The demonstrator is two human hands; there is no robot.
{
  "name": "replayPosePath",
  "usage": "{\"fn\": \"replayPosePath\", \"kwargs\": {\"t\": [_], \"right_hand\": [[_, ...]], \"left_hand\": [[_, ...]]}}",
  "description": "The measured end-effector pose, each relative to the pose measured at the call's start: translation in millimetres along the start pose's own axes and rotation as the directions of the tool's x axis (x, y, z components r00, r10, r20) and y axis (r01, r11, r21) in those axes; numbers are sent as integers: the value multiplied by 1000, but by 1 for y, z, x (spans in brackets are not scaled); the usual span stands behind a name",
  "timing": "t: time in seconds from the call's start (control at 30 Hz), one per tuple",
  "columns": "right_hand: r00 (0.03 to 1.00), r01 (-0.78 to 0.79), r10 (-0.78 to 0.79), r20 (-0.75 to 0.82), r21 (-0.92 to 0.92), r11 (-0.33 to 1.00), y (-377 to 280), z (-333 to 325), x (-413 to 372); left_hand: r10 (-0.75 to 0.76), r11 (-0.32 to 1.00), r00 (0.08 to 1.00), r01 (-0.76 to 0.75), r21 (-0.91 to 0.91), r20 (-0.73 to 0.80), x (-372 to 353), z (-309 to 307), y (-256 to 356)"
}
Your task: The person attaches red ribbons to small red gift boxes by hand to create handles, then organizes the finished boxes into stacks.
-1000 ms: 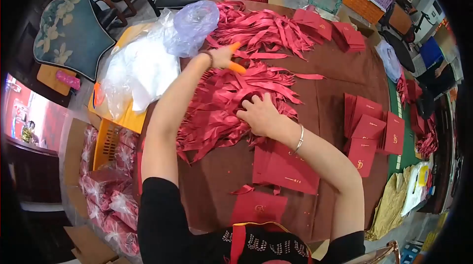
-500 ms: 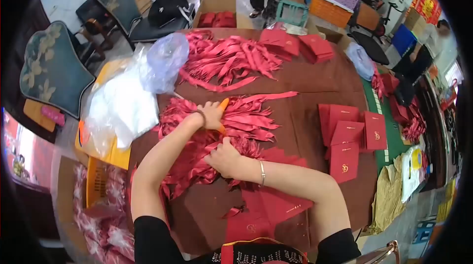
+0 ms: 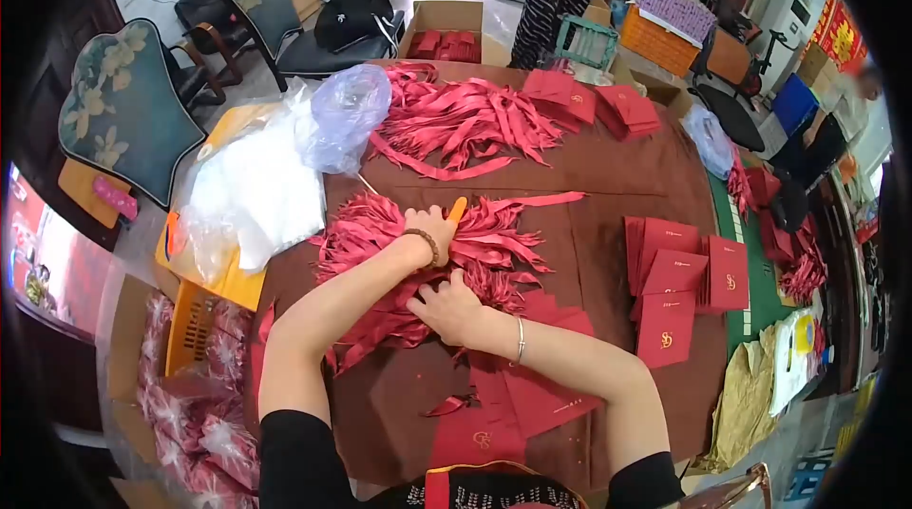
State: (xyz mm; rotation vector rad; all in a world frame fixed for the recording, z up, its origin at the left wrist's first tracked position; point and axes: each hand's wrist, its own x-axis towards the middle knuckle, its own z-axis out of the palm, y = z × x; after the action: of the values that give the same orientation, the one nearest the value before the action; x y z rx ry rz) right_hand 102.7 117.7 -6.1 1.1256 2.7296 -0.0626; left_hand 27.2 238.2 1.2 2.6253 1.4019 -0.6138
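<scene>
My left hand (image 3: pixel 427 231), a beaded bracelet on its wrist, is closed around an orange tool (image 3: pixel 458 211); one end sticks out beyond the fingers, and its kind is hidden by the hand. Beneath it lies a pile of red ribbons (image 3: pixel 508 241) with frayed ends. Just nearer to me, my right hand (image 3: pixel 450 309), with a silver bangle, has its fingers curled into the ribbons at the pile's near side. Beside and under my right forearm are flat red card pieces (image 3: pixel 541 393) with gold print. A small ribbon scrap (image 3: pixel 446 406) lies close by.
Another ribbon heap (image 3: pixel 465 119) lies farther back on the brown cloth (image 3: pixel 608 167). Stacks of red cards (image 3: pixel 668 319) stand right. Plastic bags (image 3: pixel 256 191) are at left, above a carton of wrapped red items (image 3: pixel 195 442). A person in patterned trousers (image 3: pixel 556 5) stands behind the table.
My left hand has shifted slightly right over the ribbons with the orange tool. My right hand stays close beside it. The view has moved a little, and the person behind now carries a red bundle.
</scene>
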Motion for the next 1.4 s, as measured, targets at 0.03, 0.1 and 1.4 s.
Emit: {"fn": "replayPosePath", "kwargs": {"t": [0.03, 0.1, 1.4], "right_hand": [[1000, -2, 2, -26, -4, 1000, 0, 0, -1], [1000, -10, 11, -18, 11, 1000, 0, 0, -2], [782, 11, 275, -559, 453, 892, 70, -63, 60]], "left_hand": [[-18, 999, 1000, 18, -37, -22, 1, 2, 2], [-65, 987, 995, 53, -149, -72, 0, 0, 4], [279, 758, 929, -368, -538, -244, -22, 54, -45]]}}
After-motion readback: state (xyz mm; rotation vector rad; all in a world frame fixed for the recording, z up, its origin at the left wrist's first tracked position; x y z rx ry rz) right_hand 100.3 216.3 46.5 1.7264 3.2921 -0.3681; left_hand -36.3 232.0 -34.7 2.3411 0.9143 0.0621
